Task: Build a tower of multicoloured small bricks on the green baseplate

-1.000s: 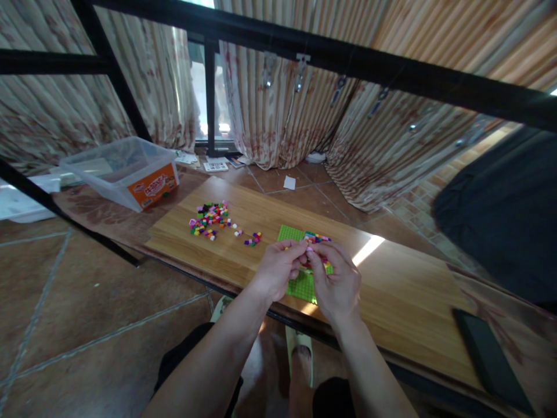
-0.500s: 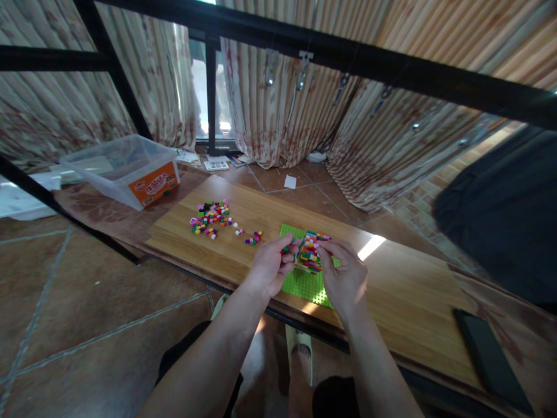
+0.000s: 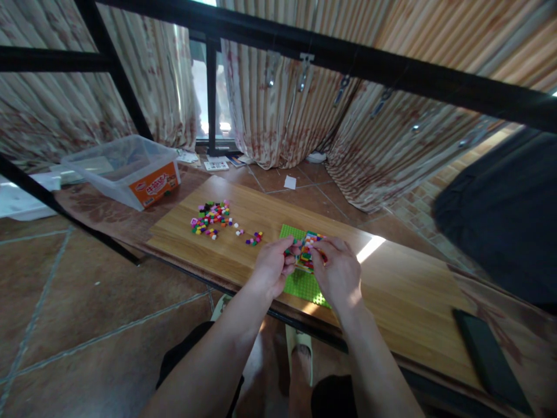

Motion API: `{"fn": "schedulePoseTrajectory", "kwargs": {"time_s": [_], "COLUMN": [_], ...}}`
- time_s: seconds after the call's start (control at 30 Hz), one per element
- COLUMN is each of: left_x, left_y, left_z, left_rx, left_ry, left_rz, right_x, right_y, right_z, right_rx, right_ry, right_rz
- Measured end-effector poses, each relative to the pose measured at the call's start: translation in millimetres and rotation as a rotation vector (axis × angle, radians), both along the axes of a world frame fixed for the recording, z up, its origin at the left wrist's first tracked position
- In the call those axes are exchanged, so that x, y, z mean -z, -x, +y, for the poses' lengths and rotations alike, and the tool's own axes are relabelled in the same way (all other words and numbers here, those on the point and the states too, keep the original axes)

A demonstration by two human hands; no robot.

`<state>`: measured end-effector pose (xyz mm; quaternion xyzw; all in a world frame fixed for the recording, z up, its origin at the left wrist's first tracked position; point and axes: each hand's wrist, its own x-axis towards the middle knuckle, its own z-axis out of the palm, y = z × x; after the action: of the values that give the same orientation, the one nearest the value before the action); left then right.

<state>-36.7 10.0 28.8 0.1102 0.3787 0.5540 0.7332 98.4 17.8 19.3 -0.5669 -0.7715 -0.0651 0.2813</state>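
Note:
A block of many-coloured toy bricks (image 3: 307, 261) stands on a green studded baseplate (image 3: 300, 285), partly hidden by my hands. My left hand (image 3: 270, 266) is at the block's left side with its fingers curled. Small green and red toy bricks show between these fingers. From the right, my right hand (image 3: 340, 271) reaches over the block, thumb and fingertips closed together against its upper part. Whatever lies in that pinch is too small and covered to make out.
Loose toy bricks (image 3: 211, 218) lie in a pile on the wooden board (image 3: 404, 302), with a few more nearer the baseplate. A clear plastic bin (image 3: 122, 168) with an orange label stands at the left. A dark phone-like slab (image 3: 491, 360) lies at the right end. A black metal bar (image 3: 331, 58) crosses above.
My right hand has shifted slightly left across the block and now covers more of it. My left hand stays nearly in place, still holding small bricks.

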Motion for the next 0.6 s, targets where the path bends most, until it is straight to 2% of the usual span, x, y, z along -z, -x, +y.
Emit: {"fn": "schedulePoseTrajectory", "kwargs": {"time_s": [0.43,0.6], "left_x": [9.2,12.8], "left_y": [-19,-23], "left_z": [4,4], "left_rx": [0.012,0.0], "left_ry": [-0.061,-0.111], "left_rz": [0.113,0.224], "right_x": [-12.3,-10.5], "right_y": [2,4], "right_z": [-5,-2], "right_rx": [0.023,0.019], "right_ry": [0.099,0.106], "right_rz": [-0.144,-0.102]}}
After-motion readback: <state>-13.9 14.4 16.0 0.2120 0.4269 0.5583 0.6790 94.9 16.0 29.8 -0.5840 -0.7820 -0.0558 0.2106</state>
